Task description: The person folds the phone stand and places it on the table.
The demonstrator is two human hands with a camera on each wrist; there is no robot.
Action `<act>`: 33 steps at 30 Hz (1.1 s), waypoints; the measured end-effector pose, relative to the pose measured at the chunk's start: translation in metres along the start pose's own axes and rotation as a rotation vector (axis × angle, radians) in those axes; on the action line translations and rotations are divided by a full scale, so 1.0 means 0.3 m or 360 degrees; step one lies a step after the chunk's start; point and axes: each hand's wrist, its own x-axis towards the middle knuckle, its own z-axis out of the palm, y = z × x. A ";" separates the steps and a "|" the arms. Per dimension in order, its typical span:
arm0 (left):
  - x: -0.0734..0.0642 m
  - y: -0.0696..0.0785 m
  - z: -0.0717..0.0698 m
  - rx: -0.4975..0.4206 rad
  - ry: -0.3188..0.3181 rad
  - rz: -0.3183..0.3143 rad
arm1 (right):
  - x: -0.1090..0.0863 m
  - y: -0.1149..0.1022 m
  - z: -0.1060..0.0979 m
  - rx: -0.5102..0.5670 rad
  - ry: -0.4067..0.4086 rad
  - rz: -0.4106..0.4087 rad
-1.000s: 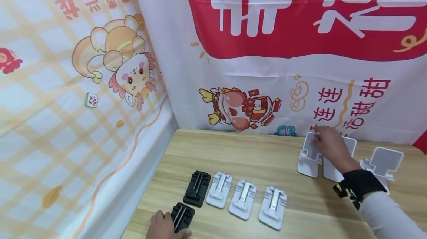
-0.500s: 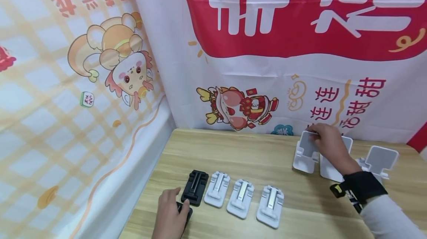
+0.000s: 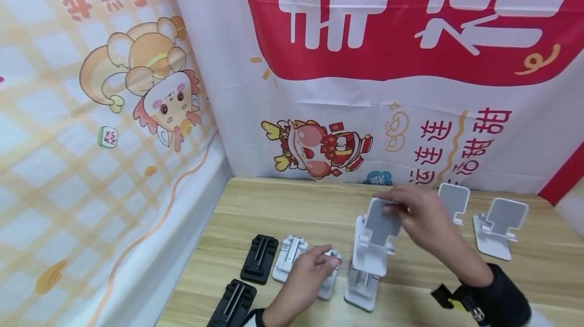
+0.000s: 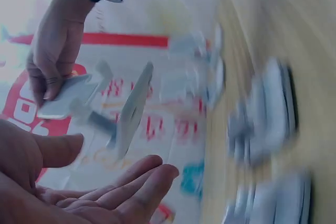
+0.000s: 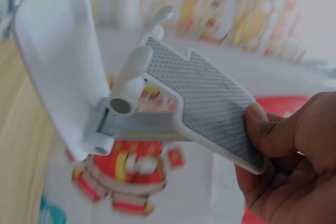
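Note:
My right hand (image 3: 426,223) pinches the grey-padded top plate of an unfolded white phone stand (image 3: 370,258). In the head view the stand hangs over a folded white phone stand (image 3: 362,294) and partly hides it. The right wrist view shows thumb and fingers on the plate's edge, with the stand's hinged arm (image 5: 142,124) extended. My left hand (image 4: 100,192) has its fingers extended and thumb apart, holding nothing, near the lifted stand. From the head view, it covers part of two other folded white phone stands (image 3: 288,256).
Two black folded phone stands (image 3: 260,259) lie at the left of the wooden table (image 3: 292,205). At the right, two unfolded white phone stands (image 3: 505,214) stand upright. Printed cloths (image 3: 319,99) hang behind and at the left.
My right hand has lifted the unfolded white phone stand from the back right and carried it left and nearer. My left hand has left the near black stand and moved right.

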 end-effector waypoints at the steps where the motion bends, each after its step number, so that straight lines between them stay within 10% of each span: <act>1: 0.008 0.002 0.017 -0.0101 -0.0046 -0.0016 | -0.008 -0.024 -0.001 0.0024 -0.0006 -0.0022; 6: 0.018 -0.008 0.068 -0.0392 -0.0184 -0.0107 | -0.050 -0.119 0.007 0.0150 -0.0084 -0.0044; 18: -0.006 -0.003 0.075 -0.0522 -0.0133 -0.0283 | -0.083 -0.139 0.043 0.0344 -0.0176 0.0162; 27: -0.007 0.055 0.068 -0.0586 -0.0078 -0.0211 | -0.105 -0.100 0.060 0.0793 -0.0518 0.0582; 33: -0.008 0.069 0.066 -0.0588 -0.0103 -0.0209 | -0.124 -0.097 0.070 0.0781 -0.0476 0.0554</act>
